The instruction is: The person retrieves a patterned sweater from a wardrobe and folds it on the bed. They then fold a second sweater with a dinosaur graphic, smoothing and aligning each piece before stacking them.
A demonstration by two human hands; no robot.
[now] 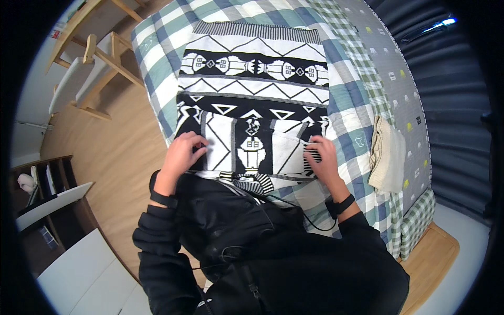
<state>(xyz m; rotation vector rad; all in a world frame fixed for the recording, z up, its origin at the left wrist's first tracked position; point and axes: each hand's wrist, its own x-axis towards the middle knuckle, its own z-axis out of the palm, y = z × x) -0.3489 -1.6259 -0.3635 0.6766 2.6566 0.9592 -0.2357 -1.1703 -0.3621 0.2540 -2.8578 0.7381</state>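
A black-and-white patterned knit sweater (256,90) lies spread on the checked bed quilt (157,51), its striped ribbed hem at the far side and its striped collar close to my body. Folded parts, perhaps sleeves, lie across its near half. Over the sweater's left near part is my left hand (185,151), fingers curled and apart, holding nothing that I can see. My right hand (323,157) is over the right near part by a striped cuff, its fingers bent and spread. Whether the fingertips touch the fabric is not clear.
A folded beige knit garment (388,157) rests on the bed at the right. Dark curtains (449,118) hang beyond it. Wooden chairs (94,75) and a table stand at the upper left, open shelves (59,197) at the lower left. A black cable runs beside my lap.
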